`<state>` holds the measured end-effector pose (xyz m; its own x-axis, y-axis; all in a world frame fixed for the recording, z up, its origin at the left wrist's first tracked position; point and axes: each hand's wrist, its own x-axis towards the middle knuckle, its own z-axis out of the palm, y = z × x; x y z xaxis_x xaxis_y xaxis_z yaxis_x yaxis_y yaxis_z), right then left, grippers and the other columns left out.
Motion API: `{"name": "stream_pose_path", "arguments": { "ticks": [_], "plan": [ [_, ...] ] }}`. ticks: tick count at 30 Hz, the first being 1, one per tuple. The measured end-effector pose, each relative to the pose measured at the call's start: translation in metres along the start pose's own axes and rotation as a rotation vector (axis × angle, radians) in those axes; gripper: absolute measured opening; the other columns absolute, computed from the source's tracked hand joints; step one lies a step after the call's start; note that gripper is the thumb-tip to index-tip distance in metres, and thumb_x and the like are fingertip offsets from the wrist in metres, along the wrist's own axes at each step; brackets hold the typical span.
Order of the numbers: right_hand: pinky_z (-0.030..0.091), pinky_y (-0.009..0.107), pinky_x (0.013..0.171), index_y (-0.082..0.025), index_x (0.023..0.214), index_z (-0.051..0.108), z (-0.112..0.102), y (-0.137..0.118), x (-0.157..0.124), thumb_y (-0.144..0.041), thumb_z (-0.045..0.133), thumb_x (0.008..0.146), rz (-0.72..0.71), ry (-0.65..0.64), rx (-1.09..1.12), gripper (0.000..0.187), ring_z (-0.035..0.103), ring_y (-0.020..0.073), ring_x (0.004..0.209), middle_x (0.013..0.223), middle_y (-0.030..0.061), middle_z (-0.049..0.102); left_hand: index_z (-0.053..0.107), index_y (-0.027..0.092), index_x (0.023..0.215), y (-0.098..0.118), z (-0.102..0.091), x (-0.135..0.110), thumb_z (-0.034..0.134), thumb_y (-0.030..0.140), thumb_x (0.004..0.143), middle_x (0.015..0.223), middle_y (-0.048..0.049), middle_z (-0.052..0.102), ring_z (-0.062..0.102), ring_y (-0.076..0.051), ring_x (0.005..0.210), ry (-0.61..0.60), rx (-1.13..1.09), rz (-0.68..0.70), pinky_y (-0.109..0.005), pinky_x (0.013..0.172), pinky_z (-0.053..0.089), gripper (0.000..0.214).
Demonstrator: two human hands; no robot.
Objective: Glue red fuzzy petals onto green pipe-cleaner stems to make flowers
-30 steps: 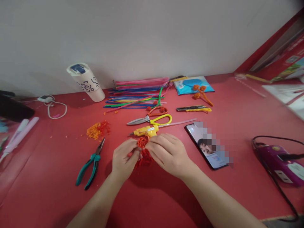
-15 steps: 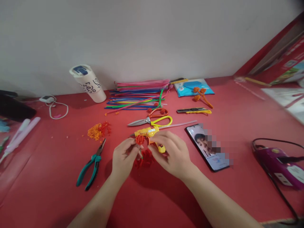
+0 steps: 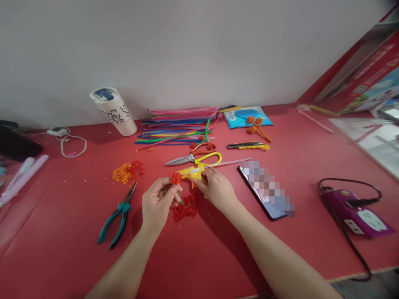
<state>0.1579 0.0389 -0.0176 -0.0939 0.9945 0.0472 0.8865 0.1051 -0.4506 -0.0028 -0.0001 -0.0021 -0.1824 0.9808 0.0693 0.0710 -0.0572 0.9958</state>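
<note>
My left hand (image 3: pixel 158 201) pinches a red fluffy pompom flower (image 3: pixel 176 178) whose green pipe-cleaner stem (image 3: pixel 181 199) pokes out under the fingers. Closed around the handle of a yellow hot glue gun (image 3: pixel 195 171) is my right hand (image 3: pixel 218 185). The gun's nozzle end lies close to the flower; whether they touch I cannot tell. A translucent glue stick (image 3: pixel 232 162) sticks out of its back. Below the hands is a heap of red fuzzy clippings (image 3: pixel 186 209). Scissors (image 3: pixel 193 159) with red and yellow handles lie just behind the gun.
Pliers (image 3: pixel 120 218) and orange clippings (image 3: pixel 122 173) are at left. Behind lie pipe cleaners (image 3: pixel 179 124), a tumbler (image 3: pixel 115 112), a wipes pack (image 3: pixel 238 118), an orange pipe-cleaner sprig (image 3: pixel 260 128) and a utility knife (image 3: pixel 247 145). At right are a phone (image 3: pixel 262 193) and a purple power strip (image 3: pixel 355 211).
My right hand has moved forward onto the glue gun and closed on its handle. The left hand, still holding the flower, has shifted slightly left. The view has turned a little.
</note>
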Motion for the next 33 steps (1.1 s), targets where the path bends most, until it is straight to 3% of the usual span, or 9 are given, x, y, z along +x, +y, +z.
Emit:
{"name": "stream_pose_path", "arguments": {
  "ticks": [3, 6, 10, 13, 19, 23, 29, 33],
  "plan": [
    [0.034, 0.026, 0.056, -0.018, 0.081, 0.051, -0.006, 0.001, 0.002, -0.035, 0.053, 0.083, 0.005, 0.110, 0.137, 0.017, 0.052, 0.0160, 0.066, 0.081, 0.0052, 0.057, 0.061, 0.017, 0.073, 0.003, 0.000, -0.002, 0.061, 0.020, 0.077, 0.061, 0.0024, 0.064, 0.053, -0.007, 0.042, 0.031, -0.025, 0.065, -0.018, 0.042, 0.045, 0.005],
    [0.037, 0.026, 0.059, -0.019, 0.079, 0.047, -0.013, 0.001, 0.004, -0.035, 0.057, 0.076, 0.065, 0.199, 0.533, 0.018, 0.049, 0.0147, 0.067, 0.077, 0.0015, 0.052, 0.060, 0.018, 0.073, 0.006, 0.000, -0.003, 0.060, 0.019, 0.077, 0.061, 0.0028, 0.063, 0.051, -0.006, 0.040, 0.063, -0.042, 0.098, -0.018, 0.039, 0.042, 0.005],
    [0.038, 0.024, 0.054, -0.020, 0.084, 0.046, -0.021, -0.002, 0.005, -0.037, 0.063, 0.066, 0.267, 0.089, 1.050, 0.030, 0.047, 0.0115, 0.061, 0.073, -0.0028, 0.051, 0.059, 0.017, 0.071, 0.009, 0.001, -0.004, 0.060, 0.019, 0.077, 0.061, 0.0024, 0.063, 0.048, -0.005, 0.038, 0.104, -0.003, 0.094, -0.018, 0.035, 0.037, 0.006],
    [0.040, 0.023, 0.054, -0.021, 0.088, 0.046, -0.025, -0.005, 0.004, -0.032, 0.068, 0.059, 0.333, 0.050, 1.208, 0.038, 0.051, 0.0110, 0.063, 0.077, -0.0031, 0.054, 0.059, 0.017, 0.070, 0.012, 0.003, -0.004, 0.059, 0.019, 0.076, 0.061, 0.0021, 0.064, 0.045, -0.005, 0.037, 0.150, 0.012, 0.102, -0.018, 0.037, 0.037, 0.007],
    [0.036, 0.021, 0.046, -0.017, 0.086, 0.052, -0.029, -0.010, -0.004, -0.027, 0.064, 0.062, 0.330, -0.035, 1.182, 0.028, 0.048, 0.0090, 0.054, 0.071, -0.0022, 0.055, 0.060, 0.017, 0.071, 0.014, 0.003, -0.005, 0.061, 0.019, 0.074, 0.061, 0.0021, 0.064, 0.044, -0.005, 0.037, 0.165, -0.007, 0.124, -0.018, 0.037, 0.037, 0.004],
    [0.043, 0.025, 0.052, -0.017, 0.086, 0.054, -0.025, -0.014, -0.009, -0.030, 0.055, 0.070, 0.207, -0.072, 1.127, 0.020, 0.054, 0.0123, 0.056, 0.074, 0.0011, 0.059, 0.060, 0.017, 0.070, 0.016, 0.004, -0.004, 0.060, 0.019, 0.075, 0.062, 0.0011, 0.064, 0.044, -0.004, 0.037, 0.143, 0.012, 0.065, -0.017, 0.036, 0.036, 0.006],
    [0.044, 0.029, 0.063, -0.018, 0.085, 0.059, -0.019, -0.016, -0.015, -0.027, 0.053, 0.073, 0.140, 0.059, 0.767, 0.016, 0.057, 0.0183, 0.069, 0.080, 0.0040, 0.064, 0.062, 0.017, 0.074, 0.004, 0.003, 0.001, 0.062, 0.024, 0.076, 0.063, 0.0001, 0.065, 0.046, -0.005, 0.037, 0.089, -0.043, -0.017, -0.017, 0.033, 0.034, 0.007],
    [0.039, 0.026, 0.052, -0.019, 0.078, 0.057, -0.023, -0.013, -0.016, -0.026, 0.053, 0.069, 0.200, 0.066, 0.660, 0.012, 0.050, 0.0160, 0.056, 0.064, -0.0008, 0.057, 0.061, 0.017, 0.075, -0.002, 0.001, 0.003, 0.063, 0.024, 0.074, 0.059, 0.0022, 0.062, 0.047, -0.006, 0.039, 0.081, -0.044, -0.070, -0.016, 0.036, 0.037, 0.008]
  ]
}}
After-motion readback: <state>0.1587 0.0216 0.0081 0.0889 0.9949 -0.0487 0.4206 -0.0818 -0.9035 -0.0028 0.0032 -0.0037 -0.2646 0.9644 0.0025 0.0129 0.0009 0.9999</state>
